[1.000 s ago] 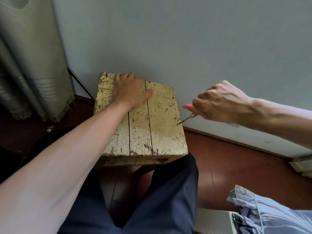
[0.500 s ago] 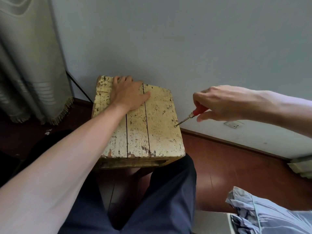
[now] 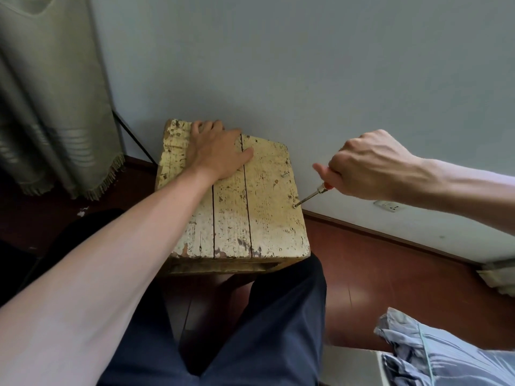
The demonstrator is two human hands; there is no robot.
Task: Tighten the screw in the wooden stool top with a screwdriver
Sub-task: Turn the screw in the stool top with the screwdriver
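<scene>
1. Your left hand [image 3: 220, 151] lies palm down on the far left part of the wooden stool top [image 3: 267, 224]. Its fingers [image 3: 207, 126] are stretched towards the far edge and grasp nothing. If that pressure eases, the stool is likely to twist or rock under the turning force.

2. The stool top is made of flaking painted boards with dark gaps between them. A small bent fastener [image 3: 284, 174], perhaps a nail, stands proud near the right edge. It could snag your wrist if you shift across it.

3. The screw [image 3: 294, 206] sits close to the right edge of the top, about midway along it. With so little wood beside it, overtightening may split the board or strip the hole.

4. The screwdriver [image 3: 312, 195] meets the screw head with its shaft leaning well over to the right, not upright. At that slant the tip may ride out of the slot, chew up the head or skid across the paint. Whether the tip is fully seated is too small to tell.

5. Your right hand [image 3: 367, 165] is clenched round the red handle, off the stool's right side and near the wall. A sudden slip would send the blade leftwards across the boards, towards your bracing hand.
</scene>
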